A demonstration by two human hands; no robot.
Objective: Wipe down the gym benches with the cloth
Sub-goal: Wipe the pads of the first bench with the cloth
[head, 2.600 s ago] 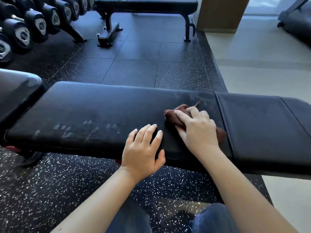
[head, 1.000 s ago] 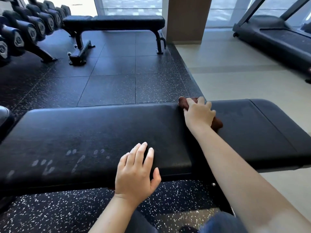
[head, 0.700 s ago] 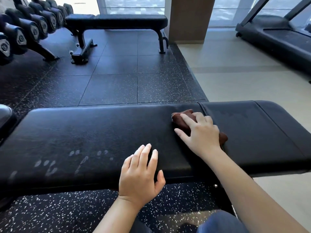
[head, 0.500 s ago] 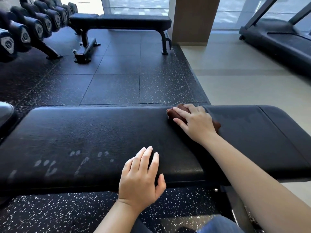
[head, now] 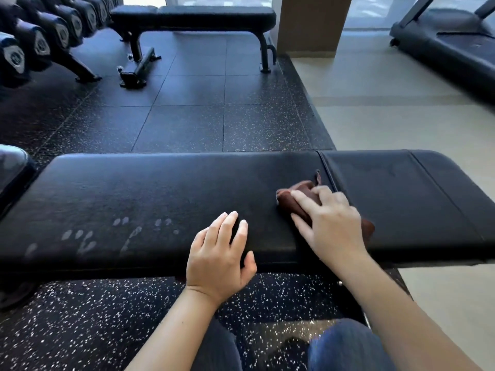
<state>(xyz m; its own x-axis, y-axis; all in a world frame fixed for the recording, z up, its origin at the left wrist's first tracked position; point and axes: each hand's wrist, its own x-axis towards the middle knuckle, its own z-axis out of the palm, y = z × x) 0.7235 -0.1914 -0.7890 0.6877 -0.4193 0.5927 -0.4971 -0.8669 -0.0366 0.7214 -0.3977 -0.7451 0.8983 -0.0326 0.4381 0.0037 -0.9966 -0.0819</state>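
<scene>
A gym floor of black rubber tiles (head: pixel 184 111) flecked with white runs from the foreground to the far wall, meeting a pale smooth floor (head: pixel 388 113) on the right. Across the middle lies the near bench (head: pixel 150 194), a long black padded top with a seam (head: pixel 328 170) dividing the main pad from a shorter section to the right. Pale finger-shaped smudges (head: pixel 88 239) mark the pad's front left area.

The right hand (head: pixel 328 223) lies flat on top of a crumpled brown cloth (head: pixel 297 196), fingers spread and pressing it against the pad just left of the seam; it pins the cloth down rather than closing around it. A bit of cloth shows beyond the fingertips and another bit by the wrist. The left hand (head: pixel 219 255) rests palm down on the bench's front edge, fingers extended and slightly apart, holding nothing, near the right hand but not touching it.

Behind, well apart, stands a second flat bench (head: pixel 192 14) on black legs. A rack of dumbbells (head: pixel 40 41) lines the upper left. A brown pillar (head: pixel 310 22) rises beside the far bench, and a treadmill (head: pixel 450 46) occupies the upper right. Another dark pad's corner (head: pixel 12 167) shows at the left edge. The person's blue-clad knees (head: pixel 345 346) are at the bottom.
</scene>
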